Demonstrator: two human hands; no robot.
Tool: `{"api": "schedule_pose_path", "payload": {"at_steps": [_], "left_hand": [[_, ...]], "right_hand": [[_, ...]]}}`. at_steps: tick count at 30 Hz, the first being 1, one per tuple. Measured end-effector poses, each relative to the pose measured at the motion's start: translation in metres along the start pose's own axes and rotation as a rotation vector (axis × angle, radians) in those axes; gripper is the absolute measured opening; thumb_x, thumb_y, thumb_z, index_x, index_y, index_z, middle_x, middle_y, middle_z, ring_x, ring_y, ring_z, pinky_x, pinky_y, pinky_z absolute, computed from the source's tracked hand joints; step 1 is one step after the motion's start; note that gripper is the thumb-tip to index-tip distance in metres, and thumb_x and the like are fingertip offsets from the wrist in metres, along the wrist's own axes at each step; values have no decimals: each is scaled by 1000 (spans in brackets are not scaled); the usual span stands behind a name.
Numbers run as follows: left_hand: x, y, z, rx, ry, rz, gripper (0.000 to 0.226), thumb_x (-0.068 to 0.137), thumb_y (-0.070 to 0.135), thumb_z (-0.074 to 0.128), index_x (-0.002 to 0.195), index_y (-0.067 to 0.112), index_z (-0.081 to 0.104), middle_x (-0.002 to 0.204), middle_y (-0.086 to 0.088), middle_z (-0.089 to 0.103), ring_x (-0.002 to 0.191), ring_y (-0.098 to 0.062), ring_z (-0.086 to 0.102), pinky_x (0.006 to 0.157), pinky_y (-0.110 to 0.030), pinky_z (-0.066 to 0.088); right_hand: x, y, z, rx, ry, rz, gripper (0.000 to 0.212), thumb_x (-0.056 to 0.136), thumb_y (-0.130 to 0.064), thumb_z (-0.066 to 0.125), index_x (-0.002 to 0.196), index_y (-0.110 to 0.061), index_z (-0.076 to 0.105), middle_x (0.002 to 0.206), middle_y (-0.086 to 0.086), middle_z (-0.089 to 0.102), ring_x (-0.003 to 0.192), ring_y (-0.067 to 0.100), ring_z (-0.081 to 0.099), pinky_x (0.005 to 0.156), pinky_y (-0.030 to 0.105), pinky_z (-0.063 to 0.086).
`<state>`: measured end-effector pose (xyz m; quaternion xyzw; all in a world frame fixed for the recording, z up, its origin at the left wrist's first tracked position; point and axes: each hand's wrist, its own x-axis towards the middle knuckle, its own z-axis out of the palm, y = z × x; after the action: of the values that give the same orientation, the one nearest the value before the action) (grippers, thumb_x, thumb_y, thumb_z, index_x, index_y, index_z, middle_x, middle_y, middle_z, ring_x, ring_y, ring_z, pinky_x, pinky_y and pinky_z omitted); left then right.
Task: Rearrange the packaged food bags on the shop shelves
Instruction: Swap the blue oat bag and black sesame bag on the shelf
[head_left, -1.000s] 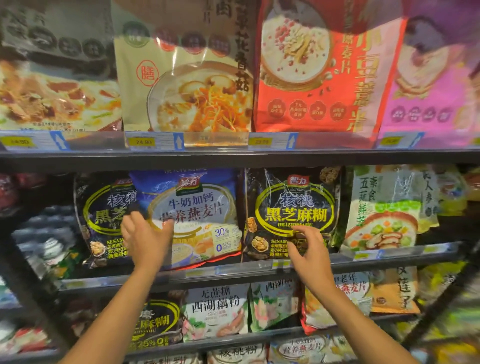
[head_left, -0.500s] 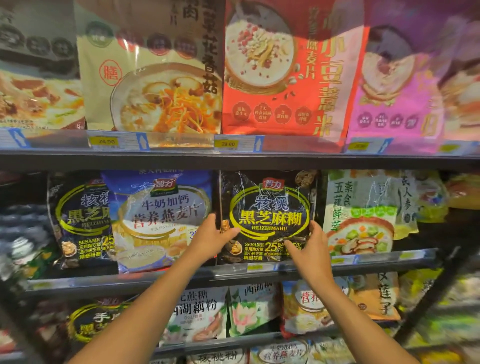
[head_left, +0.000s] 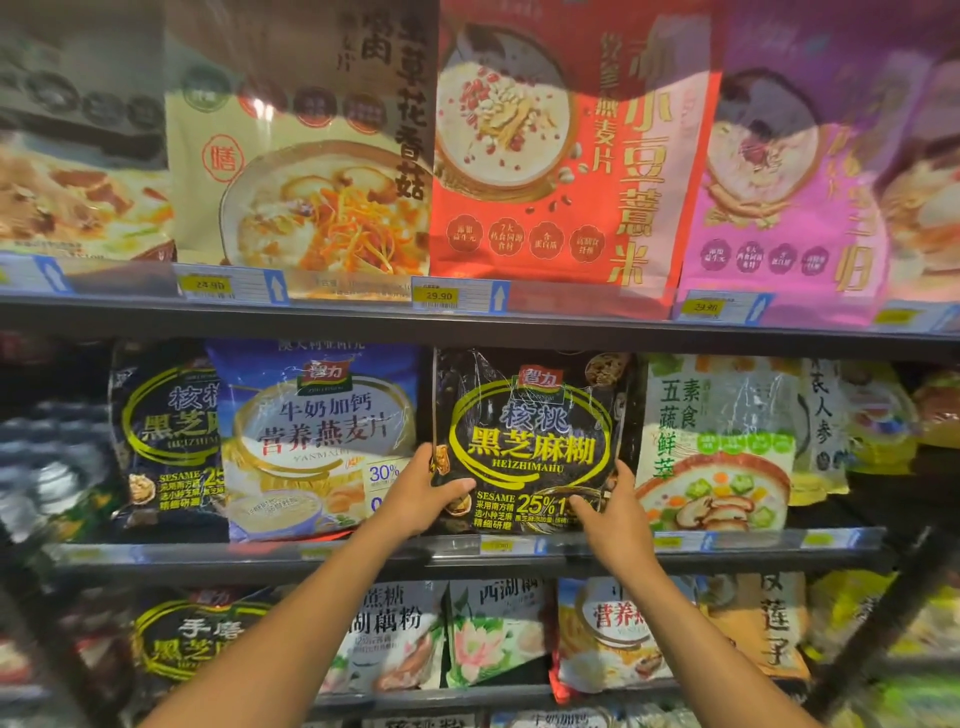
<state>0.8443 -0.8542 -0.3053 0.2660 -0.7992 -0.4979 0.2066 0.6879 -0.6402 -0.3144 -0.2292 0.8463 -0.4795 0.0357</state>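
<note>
Shop shelving filled the whole view, stacked in tiers and crowded with packaged food. Its middle shelf (head_left: 519, 564) carried the black sesame bag (head_left: 530, 441), which stood upright near that shelf's midpoint, behind its front rail. A blue oat bag (head_left: 317, 436) stood just beside it toward the shelf's left end and a green vegetable bag (head_left: 717, 441) just beside it toward the right end. Above the middle shelf stood larger pouches, among them a red bag (head_left: 561, 156); below it ran further rows of bags.

The black sesame bag looked like a soft film pouch, probably of moderate weight, likely to sag and crinkle rather than hold its shape. Its glossy skin seemed slippery, so a two-sided hold low on the edges, with the bottom supported, appeared safer than a pinch at the top seal. Nothing suggested it was fragile, though the film could crease.

It was black, wrinkled and shiny, with a yellow-green oval ring around large yellow characters and the word HEIZHIMAHU. A small red brand badge sat above the ring, a yellow "25%" below it, and walnut pictures at the corners.

Both hands were grasping it. The left hand (head_left: 421, 499) clasped the lower left corner, thumb across the front. The right hand (head_left: 613, 509) held the lower right edge, fingers curled onto the face.
</note>
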Motion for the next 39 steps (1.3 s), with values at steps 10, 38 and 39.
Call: {"api": "schedule_pose_path", "payload": {"at_steps": [10, 38, 39], "left_hand": [[-4, 23, -14, -99, 137, 44, 30, 92, 40, 74, 111, 23, 59, 110, 2, 72, 104, -18, 69, 94, -44, 56], [-131, -66, -131, -329, 438, -132, 65, 105, 38, 52, 162, 25, 24, 167, 3, 27, 153, -20, 28, 120, -38, 27], [-135, -70, -141, -337, 461, -138, 64, 105, 37, 53, 162, 26, 25, 167, 4, 28, 152, -20, 30, 119, -38, 28]], "right_hand": [[14, -16, -14, 110, -5, -97, 89, 95, -30, 72, 164, -18, 17, 157, 8, 44, 145, 24, 43, 110, 38, 41], [-73, -74, 108, 459, -308, -266, 63, 84, -10, 82, 135, -29, 50, 97, -5, 57, 90, 13, 58, 84, 26, 48], [-77, -82, 118, 469, -326, -271, 64, 84, -8, 82, 135, -28, 50, 97, -6, 58, 90, 13, 59, 84, 26, 48]]}}
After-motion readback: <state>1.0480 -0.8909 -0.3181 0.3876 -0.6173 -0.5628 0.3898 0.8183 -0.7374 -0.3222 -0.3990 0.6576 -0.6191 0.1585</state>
